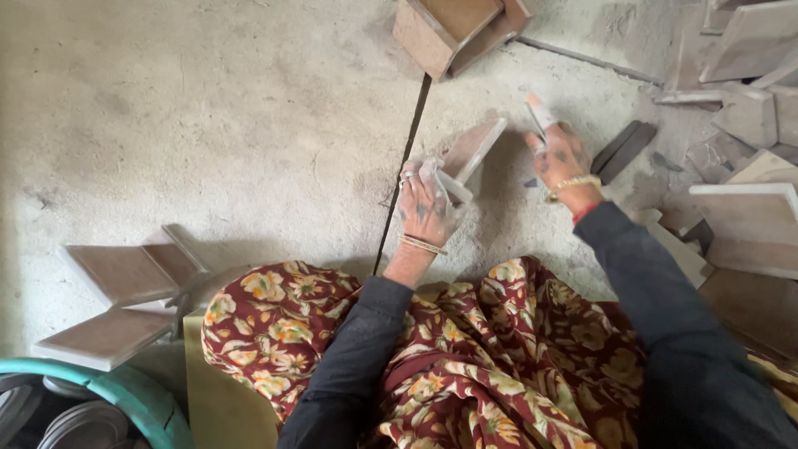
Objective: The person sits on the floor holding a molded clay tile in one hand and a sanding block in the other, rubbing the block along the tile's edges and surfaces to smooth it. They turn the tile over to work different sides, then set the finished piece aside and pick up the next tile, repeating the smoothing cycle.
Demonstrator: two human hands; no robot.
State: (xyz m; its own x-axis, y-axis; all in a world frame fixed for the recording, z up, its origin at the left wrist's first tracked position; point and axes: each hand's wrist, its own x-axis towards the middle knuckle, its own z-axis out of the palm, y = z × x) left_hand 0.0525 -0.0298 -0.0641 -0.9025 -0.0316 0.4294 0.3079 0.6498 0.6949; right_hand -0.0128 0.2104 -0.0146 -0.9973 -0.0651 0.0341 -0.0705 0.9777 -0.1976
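Left hand [426, 208], fingers closed around a crumpled cloth, steadies a thin stone slab [472, 150] tilted on edge on the concrete floor [208, 125] (presumably exposing its face), while the right hand [559, 154] hovers beside it, fingers spread.

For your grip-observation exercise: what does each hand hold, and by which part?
Left hand grips a flat tile by its near lower end; right hand is open, holding nothing.
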